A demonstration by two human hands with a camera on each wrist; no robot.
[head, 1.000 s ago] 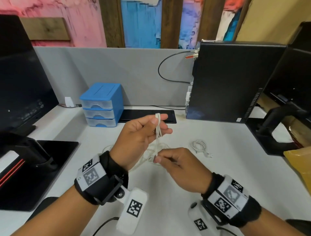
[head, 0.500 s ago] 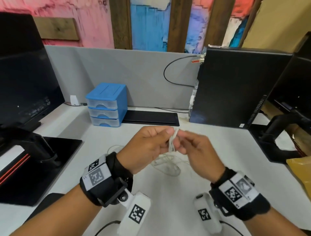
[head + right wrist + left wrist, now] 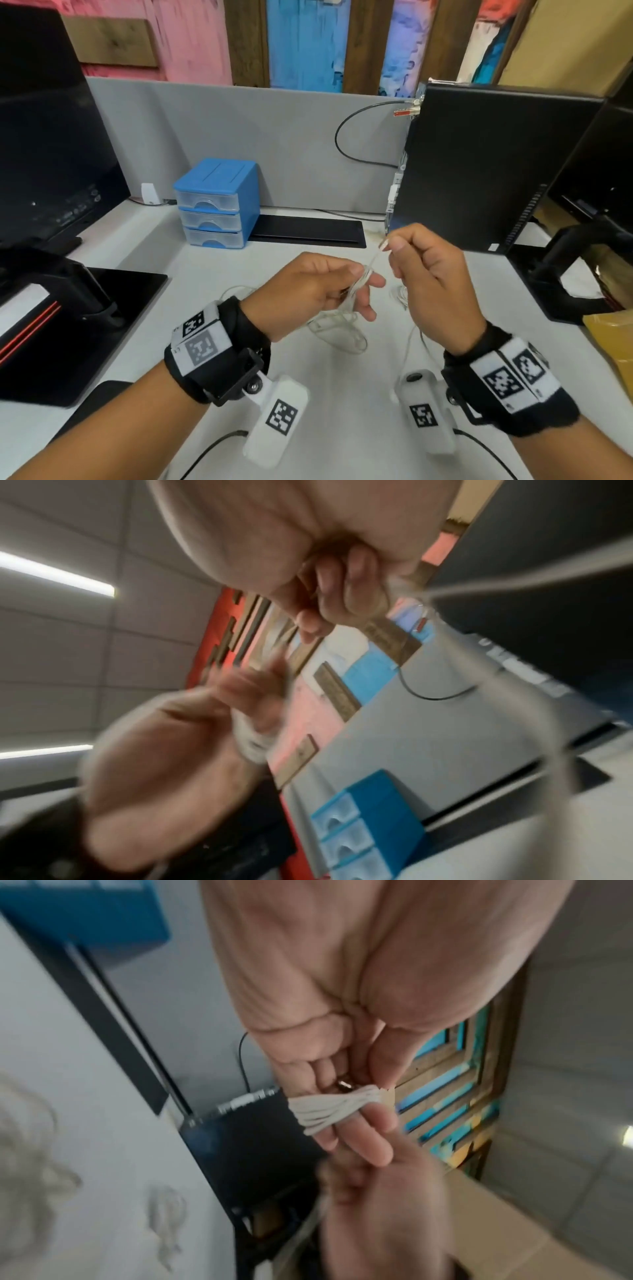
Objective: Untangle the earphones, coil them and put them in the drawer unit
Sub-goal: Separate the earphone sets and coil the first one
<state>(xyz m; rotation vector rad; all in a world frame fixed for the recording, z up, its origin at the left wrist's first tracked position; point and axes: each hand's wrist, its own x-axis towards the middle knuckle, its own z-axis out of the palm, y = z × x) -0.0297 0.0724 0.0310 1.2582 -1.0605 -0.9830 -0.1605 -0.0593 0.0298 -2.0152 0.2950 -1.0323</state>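
White desk [image 3: 342,404]: monitors flank blue drawer unit [image 3: 219,202] beyond both cable-holding hands.

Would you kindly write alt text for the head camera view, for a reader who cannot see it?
A person's left hand holds a white earphone cable looped round its fingers while the right hand pinches a strand and pulls it up and away. More cable lies on the white desk beneath. A blue three-drawer unit, all drawers shut, stands behind.
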